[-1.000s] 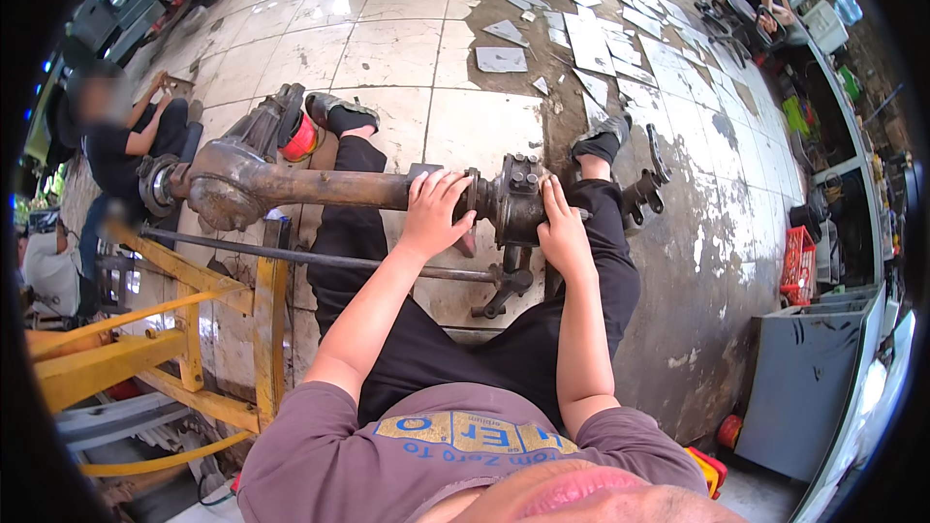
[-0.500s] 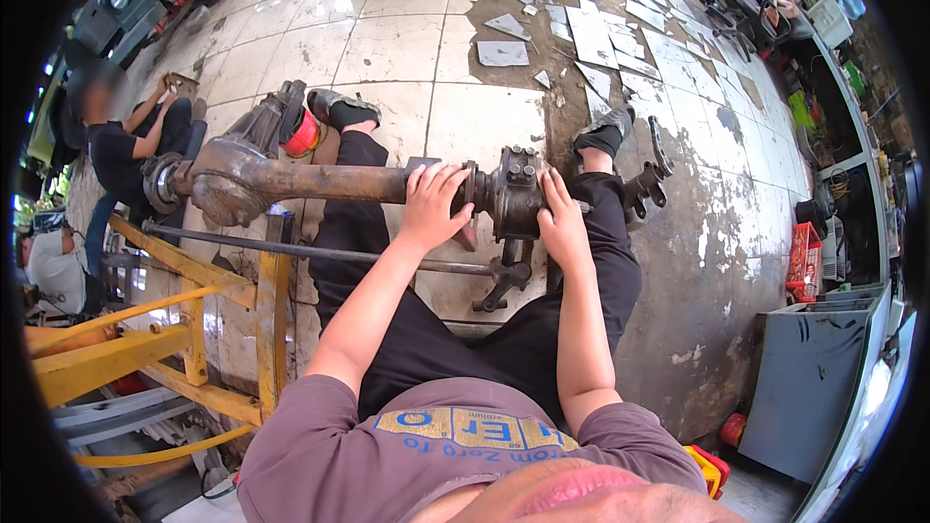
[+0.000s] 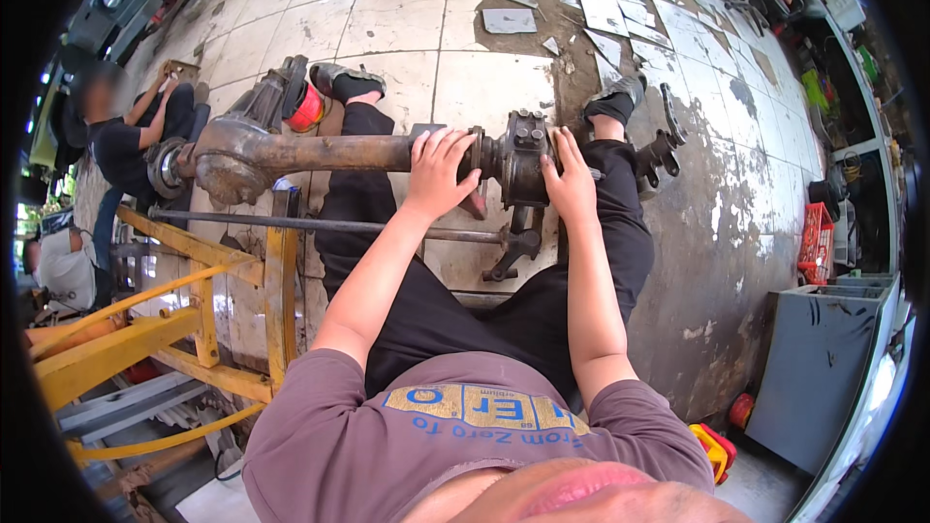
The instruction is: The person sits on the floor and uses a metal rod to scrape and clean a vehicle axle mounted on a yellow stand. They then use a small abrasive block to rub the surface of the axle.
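A rusty vehicle axle lies across my legs, its tube running left to a bulging differential housing. At its right end is a dark steering knuckle with bolts on top and a lever arm below. My left hand is curved over the tube just left of the knuckle, fingers over the top and thumb toward the flange. My right hand presses against the knuckle's outer right side, fingers pointing away from me and thumb on its near side. A long thin tie rod runs below the tube to the lever arm.
A yellow metal frame stands at my left. Another person sits at the far left. Broken tiles lie ahead; a metal bracket is beyond my right knee. A grey cabinet and a red crate stand at right.
The view has shifted, so the axle and floor sit higher in the picture. Both hands keep their places on the axle; the right fingers and thumb look slightly more spread.
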{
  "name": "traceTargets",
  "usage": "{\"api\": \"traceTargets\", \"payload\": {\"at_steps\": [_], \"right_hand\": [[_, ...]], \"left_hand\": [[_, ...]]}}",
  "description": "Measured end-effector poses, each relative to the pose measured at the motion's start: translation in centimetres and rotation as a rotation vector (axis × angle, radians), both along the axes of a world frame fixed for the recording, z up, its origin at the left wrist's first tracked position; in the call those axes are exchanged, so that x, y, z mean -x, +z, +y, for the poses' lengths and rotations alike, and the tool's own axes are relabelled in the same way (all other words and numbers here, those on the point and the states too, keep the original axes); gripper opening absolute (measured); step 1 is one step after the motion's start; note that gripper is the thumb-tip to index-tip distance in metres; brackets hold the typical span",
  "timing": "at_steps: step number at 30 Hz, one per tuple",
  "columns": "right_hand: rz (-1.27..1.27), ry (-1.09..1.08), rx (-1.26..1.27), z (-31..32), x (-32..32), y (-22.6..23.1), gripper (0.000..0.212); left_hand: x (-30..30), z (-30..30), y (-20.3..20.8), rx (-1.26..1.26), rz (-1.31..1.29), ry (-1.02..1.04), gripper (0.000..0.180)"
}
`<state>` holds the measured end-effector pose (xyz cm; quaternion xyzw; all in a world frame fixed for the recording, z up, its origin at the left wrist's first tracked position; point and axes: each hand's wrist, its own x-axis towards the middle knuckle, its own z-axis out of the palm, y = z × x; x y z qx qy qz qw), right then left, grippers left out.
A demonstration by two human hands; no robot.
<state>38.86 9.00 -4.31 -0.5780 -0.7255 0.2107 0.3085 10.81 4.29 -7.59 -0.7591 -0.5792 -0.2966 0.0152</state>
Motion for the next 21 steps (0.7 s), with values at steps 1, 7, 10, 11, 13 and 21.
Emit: {"api": "traceTargets", "payload": {"at_steps": [1, 7, 10, 11, 13, 21], "right_hand": [[-0.007, 0.013, -0.015, -0.3, -0.1, -0.4, 0.059], [0.039, -0.021, 0.041, -0.5, 0.1, 0.1, 0.054], [0.007, -0.036, -0.003, 0.2, -0.5, -0.4, 0.049], [-0.005, -0.040, 0.011, -1.4, -0.1, 0.0, 0.048], [-0.018, -0.050, 0.022, -2.8, 0.2, 0.5, 0.046], [0.072, -0.041, -0.017, -2.1, 0.2, -0.7, 0.044]], "left_hand": [[0.1, -0.1, -0.1, 0.003, 0.002, 0.006, 0.067], [0.3, -0.1, -0.4, 0.010, 0.022, 0.007, 0.067], [-0.1, 0.3, 0.0, 0.008, 0.022, 0.005, 0.068], [0.2, -0.2, -0.1, 0.010, 0.037, 0.019, 0.068], [0.2, -0.5, -0.2, 0.005, 0.052, 0.032, 0.068], [0.4, -0.4, -0.2, -0.007, 0.065, 0.036, 0.069]]}}
